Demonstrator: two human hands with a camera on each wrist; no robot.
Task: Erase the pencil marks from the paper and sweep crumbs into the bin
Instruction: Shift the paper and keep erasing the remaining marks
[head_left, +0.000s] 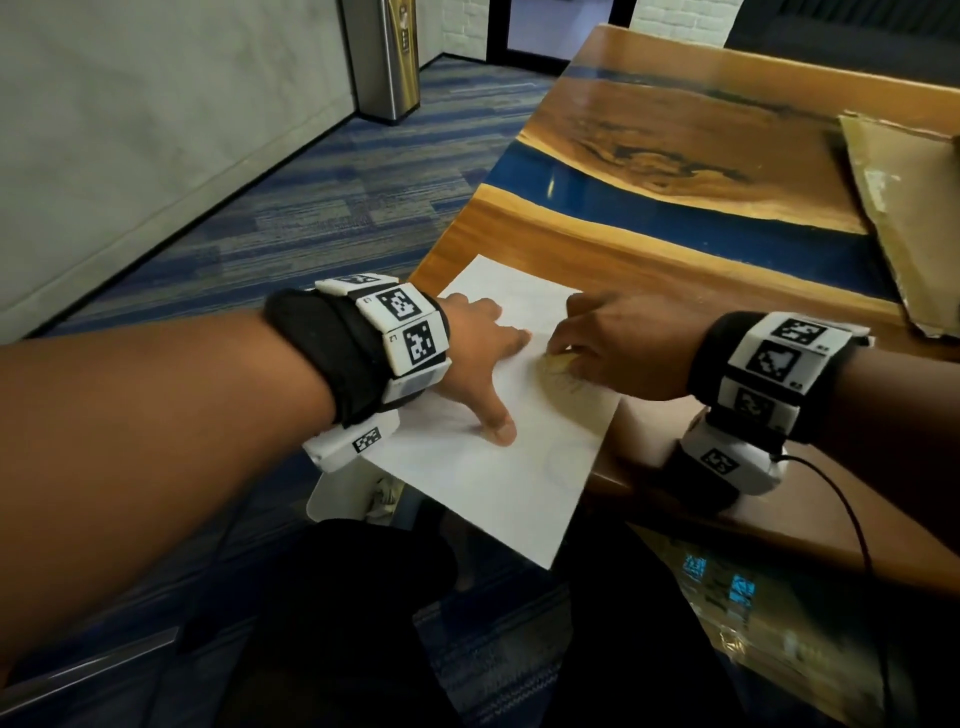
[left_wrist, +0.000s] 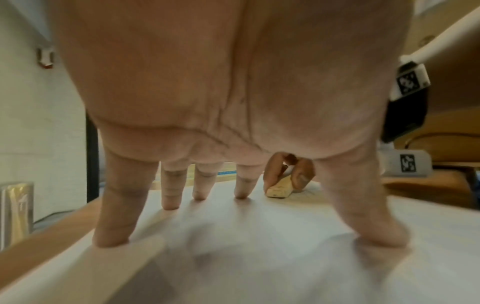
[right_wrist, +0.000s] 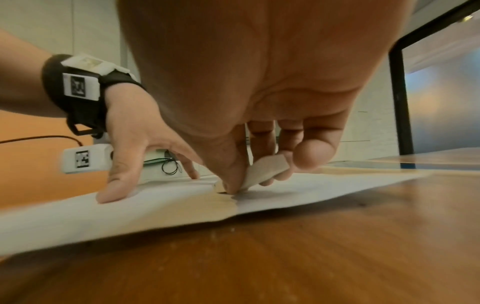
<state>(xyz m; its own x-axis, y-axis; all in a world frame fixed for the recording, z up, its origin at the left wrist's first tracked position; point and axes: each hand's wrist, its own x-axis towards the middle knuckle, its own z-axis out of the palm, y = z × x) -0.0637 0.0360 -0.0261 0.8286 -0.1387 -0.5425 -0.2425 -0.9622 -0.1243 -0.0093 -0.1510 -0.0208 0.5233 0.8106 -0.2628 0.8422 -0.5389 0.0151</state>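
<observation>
Fingers of my left hand (head_left: 470, 358) spread straight on the paper (head_left: 483, 467) at frame centre, pinning it against rubbing; my right hand (head_left: 613, 348) pinches the eraser (head_left: 563, 358) over the pencil marks (head_left: 566, 384).
Left wrist view: eraser (left_wrist: 279, 190) end-on, touching the sheet.
Right wrist view alone shows crumbs (right_wrist: 221, 234) on the bench (right_wrist: 337, 246).

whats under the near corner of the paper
The paper lies only partly on the wooden table. Its near corner sticks out past the table edge, with a white bin and dark floor below. What the bin holds is mostly hidden by the sheet.
</observation>
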